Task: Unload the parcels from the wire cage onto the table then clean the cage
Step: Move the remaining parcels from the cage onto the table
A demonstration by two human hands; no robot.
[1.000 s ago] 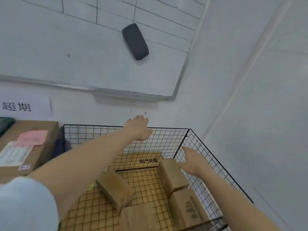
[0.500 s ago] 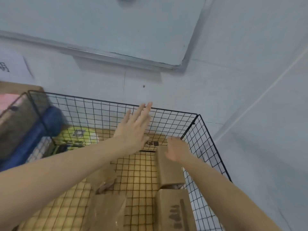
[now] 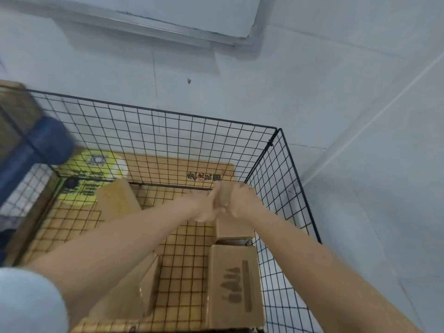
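Down inside the wire cage (image 3: 283, 179), the left hand (image 3: 204, 209) and right hand (image 3: 241, 203) clasp a cardboard parcel (image 3: 223, 194) from either side, fingers curled round its far end.

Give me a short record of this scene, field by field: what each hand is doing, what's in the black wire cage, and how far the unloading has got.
hands: left hand and right hand grip one small brown cardboard box from either side
box location: far right corner of the black wire cage
other parcels in cage: printed brown cardboard box, near right; tilted brown box, centre left; plain brown box, under the left forearm
outside cage: blue roll, at left
progress: four parcels inside; lift-off cannot be told
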